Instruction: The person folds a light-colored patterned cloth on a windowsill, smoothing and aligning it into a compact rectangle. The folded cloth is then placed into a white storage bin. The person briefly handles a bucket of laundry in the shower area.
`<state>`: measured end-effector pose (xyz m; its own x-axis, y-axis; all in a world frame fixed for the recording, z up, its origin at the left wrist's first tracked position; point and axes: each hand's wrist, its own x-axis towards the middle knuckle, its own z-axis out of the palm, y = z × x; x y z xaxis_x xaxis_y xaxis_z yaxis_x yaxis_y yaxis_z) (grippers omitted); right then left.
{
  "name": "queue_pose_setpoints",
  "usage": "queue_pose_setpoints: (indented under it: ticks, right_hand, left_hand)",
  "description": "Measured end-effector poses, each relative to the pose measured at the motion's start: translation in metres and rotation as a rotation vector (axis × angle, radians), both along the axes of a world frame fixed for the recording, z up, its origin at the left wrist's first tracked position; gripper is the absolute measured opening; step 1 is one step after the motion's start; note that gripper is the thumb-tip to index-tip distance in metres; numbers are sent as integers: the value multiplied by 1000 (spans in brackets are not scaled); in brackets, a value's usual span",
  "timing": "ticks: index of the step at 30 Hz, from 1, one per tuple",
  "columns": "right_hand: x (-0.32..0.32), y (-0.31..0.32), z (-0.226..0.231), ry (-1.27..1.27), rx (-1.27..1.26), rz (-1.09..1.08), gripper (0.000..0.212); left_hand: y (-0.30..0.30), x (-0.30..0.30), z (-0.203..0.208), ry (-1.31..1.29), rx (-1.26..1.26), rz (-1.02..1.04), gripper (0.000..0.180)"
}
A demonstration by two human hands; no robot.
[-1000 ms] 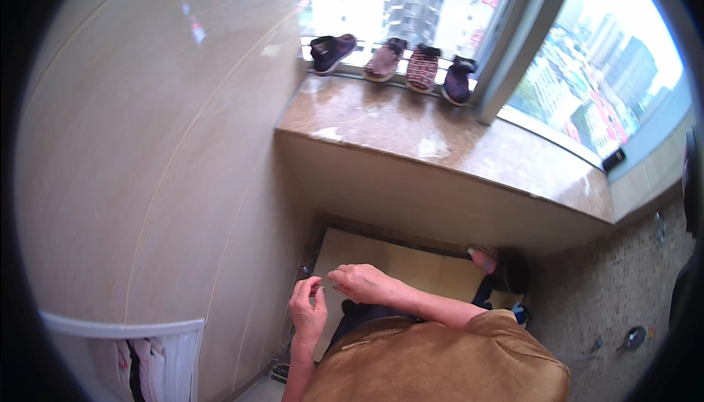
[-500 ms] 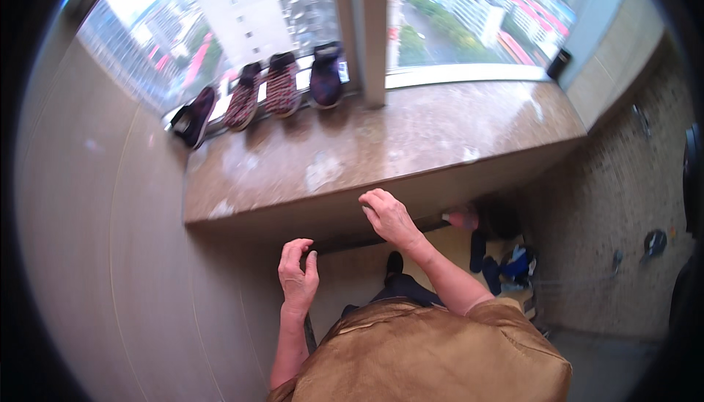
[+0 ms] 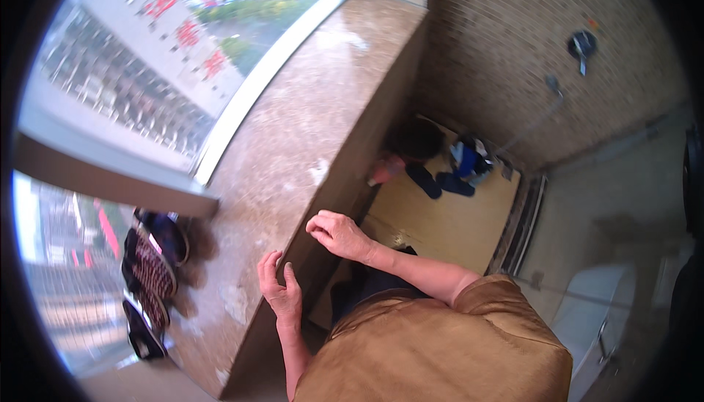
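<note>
My left hand [image 3: 282,287] hangs in front of the brown stone ledge [image 3: 290,101], fingers bent and thumb held apart, with nothing in it. To its right, my right hand [image 3: 342,237] is raised over the ledge's front edge. Its fingers curl loosely, and no object shows in it. Neither hand touches a shoe. Along the window at the ledge's left end stand several shoes: a dark blue one [image 3: 167,235], red-and-black woven ones [image 3: 149,266], and a dark one [image 3: 144,334] at the near end.
On the yellowish floor [image 3: 469,229] beyond my right arm are a black round container [image 3: 415,140], a pink bottle [image 3: 386,169], dark slippers [image 3: 424,180] and a blue-and-white bundle [image 3: 468,158]. A shower valve [image 3: 582,44] sits on the tiled wall. A white toilet [image 3: 592,303] stands at right.
My view has turned to the right, so the shoes now lie far left and more of the floor shows. My hands have come closer together, and the right fingers look more curled.
</note>
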<state>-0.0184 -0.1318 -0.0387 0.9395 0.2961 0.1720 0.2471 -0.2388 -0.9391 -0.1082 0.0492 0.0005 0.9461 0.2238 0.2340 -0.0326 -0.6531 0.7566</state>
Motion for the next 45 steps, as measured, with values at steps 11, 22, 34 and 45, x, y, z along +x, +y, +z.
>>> queue_pose_setpoints:
  ticks: [11, 22, 34, 45]
  right_hand:
    - [-60, -66, -34, 272, 156, -353, 5]
    - [-59, -208, -64, 325, 291, -454, 9]
    - [-57, -406, -96, 389, 249, -614, 8]
    - [-21, -465, -179, 558, 240, -697, 11]
  left_hand:
    - [-67, 115, -13, -164, 219, -393, 46]
    - [-230, 130, -20, -75, 103, -670, 31]
    - [-439, 101, -99, 434, -43, -885, 19]
    - [-509, 146, -177, 748, -200, -944, 26]
